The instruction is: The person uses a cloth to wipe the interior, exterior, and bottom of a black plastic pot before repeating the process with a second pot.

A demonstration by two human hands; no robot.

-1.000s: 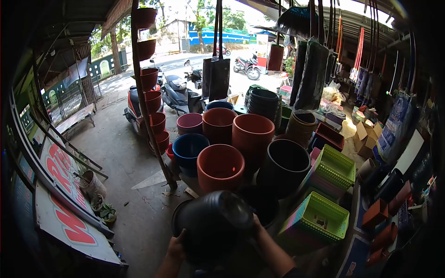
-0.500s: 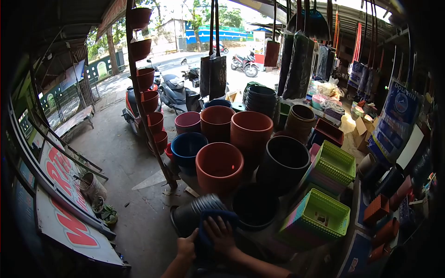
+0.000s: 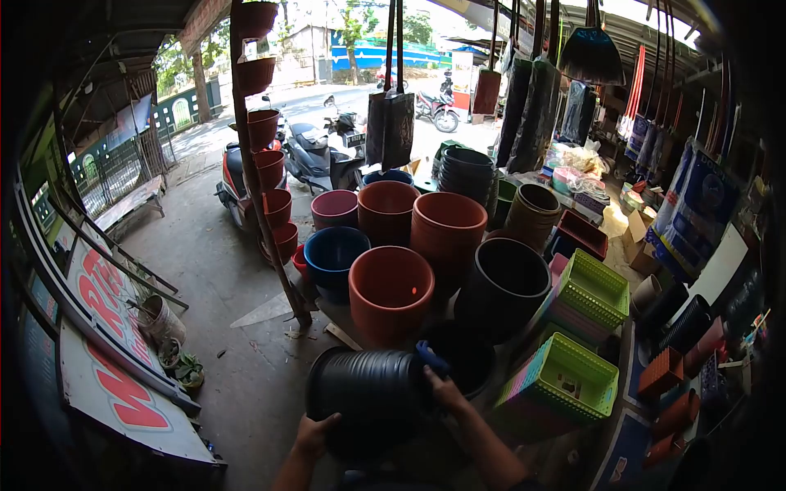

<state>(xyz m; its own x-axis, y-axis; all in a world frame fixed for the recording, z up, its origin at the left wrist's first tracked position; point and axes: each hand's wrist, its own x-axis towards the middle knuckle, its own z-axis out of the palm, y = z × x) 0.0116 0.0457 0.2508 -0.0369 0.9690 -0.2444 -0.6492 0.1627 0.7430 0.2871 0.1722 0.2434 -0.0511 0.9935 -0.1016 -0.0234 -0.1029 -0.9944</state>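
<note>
The black pot [image 3: 368, 397] is tipped sideways in front of a red pot [image 3: 390, 322] — left hand [image 3: 313, 437] holding its side, right hand [image 3: 446, 393] a blue cloth [image 3: 430, 358] at its end — and seems light, stiff and slippery, best held by the rim.

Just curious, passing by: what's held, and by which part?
A black pot, left hand gripping its near side; the right hand holds a blue cloth at the pot's right end.

Left hand [image 3: 313, 435] holding a black pot [image 3: 364, 401] tipped sideways, right hand [image 3: 446, 393] with a blue cloth [image 3: 430, 358] at its end, red pot [image 3: 391, 296] behind, green baskets [image 3: 509, 391] nearby
</note>
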